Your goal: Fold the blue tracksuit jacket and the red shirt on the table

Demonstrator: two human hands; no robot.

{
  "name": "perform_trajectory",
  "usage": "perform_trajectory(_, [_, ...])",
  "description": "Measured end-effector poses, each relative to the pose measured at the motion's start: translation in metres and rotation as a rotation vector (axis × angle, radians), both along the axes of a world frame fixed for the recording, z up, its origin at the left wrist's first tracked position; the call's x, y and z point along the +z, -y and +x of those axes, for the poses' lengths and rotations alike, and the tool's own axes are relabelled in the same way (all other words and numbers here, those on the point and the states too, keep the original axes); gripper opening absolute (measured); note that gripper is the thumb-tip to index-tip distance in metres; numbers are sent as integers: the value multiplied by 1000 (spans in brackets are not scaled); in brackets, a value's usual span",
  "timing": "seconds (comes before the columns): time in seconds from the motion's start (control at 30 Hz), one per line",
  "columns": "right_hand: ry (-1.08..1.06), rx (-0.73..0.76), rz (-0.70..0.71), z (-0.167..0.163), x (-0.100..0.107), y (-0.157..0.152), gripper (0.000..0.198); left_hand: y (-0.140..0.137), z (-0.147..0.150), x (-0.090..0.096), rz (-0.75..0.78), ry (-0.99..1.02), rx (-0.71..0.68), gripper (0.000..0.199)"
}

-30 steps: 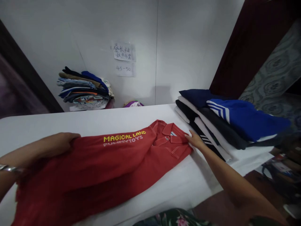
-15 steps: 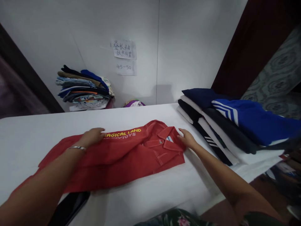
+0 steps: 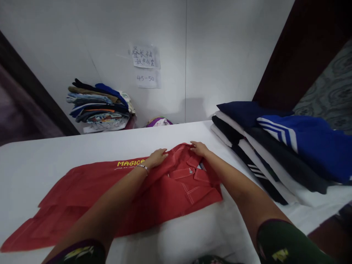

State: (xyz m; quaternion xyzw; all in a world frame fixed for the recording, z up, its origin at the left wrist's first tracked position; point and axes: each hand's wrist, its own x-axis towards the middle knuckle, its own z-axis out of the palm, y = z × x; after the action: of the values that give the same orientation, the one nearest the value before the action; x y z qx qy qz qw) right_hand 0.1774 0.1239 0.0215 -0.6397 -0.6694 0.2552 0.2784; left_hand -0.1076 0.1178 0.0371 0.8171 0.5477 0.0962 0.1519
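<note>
A red long-sleeved jacket [image 3: 162, 205] lies folded over on the white table, its collar towards the right. White stitching, a metal button and yellow lettering show on it. My left hand [image 3: 156, 158], with a bracelet at the wrist, rests on the jacket's far edge over part of the lettering. Its fingers are stretched out and a little apart. At the far shoulder by the collar, my right hand [image 3: 200, 149] has its fingers closed on the red cloth. Part of the jacket is hidden under my left forearm.
Folded clothes form a tall pile [image 3: 100, 106] at the back left. On the right lies a broad stack [image 3: 271, 161] with a blue striped garment [image 3: 310, 143] on top. A purple and white bundle [image 3: 159, 122] sits by the wall, below paper signs [image 3: 146, 66].
My left hand has slid right along the jacket's far edge. My right hand has moved from the collar's right side to the far shoulder. The jacket's lower end now shows more at left.
</note>
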Motion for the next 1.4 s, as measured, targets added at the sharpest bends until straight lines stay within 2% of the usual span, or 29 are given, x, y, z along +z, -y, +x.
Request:
perform_trajectory(0.1, [-144,65,-17,-7,-8,-10,24,-6,3,2,22,1,-16,43])
perform_trajectory(0.17, [-243,86,-25,-9,-12,-15,19,-7,3,5,23,4,-30,31])
perform_trajectory(0.27, [-379,109,-47,-6,-13,-16,23,-7,1,8,9,15,-33,22])
perform_trajectory(0.43, [-547,156,-114,3,-4,-7,28,-4,1,9,2,40,-7,35])
perform_trajectory(0.53, [-608,170,-137,5,3,-2,29,-3,3,15,9,58,-2,23])
perform_trajectory(0.67, [-652,183,-161,7,12,3,33,2,-3,39,-31,114,-4,23])
perform_trajectory(0.8, [-652,219,-187,8,19,5,39,15,-15,71,-178,222,-78,25])
perform_trajectory(0.9, [-590,237,-196,8,19,2,43,24,-16,81,-268,228,-124,30])
perform_trajectory(1.03, [-357,233,-180,7,9,-7,44,27,-9,65,-248,-27,-43,34])
perform_trajectory(1.17, [-268,153,-112,5,-8,-11,37,21,-19,45,-219,-194,77,40])
perform_trajectory(1.3, [-217,96,-49,1,-18,-11,30,21,-46,34,-149,-233,141,42])
perform_trajectory(1.4, [-219,41,3,1,-17,-9,38,27,-61,26,-138,-115,200,46])
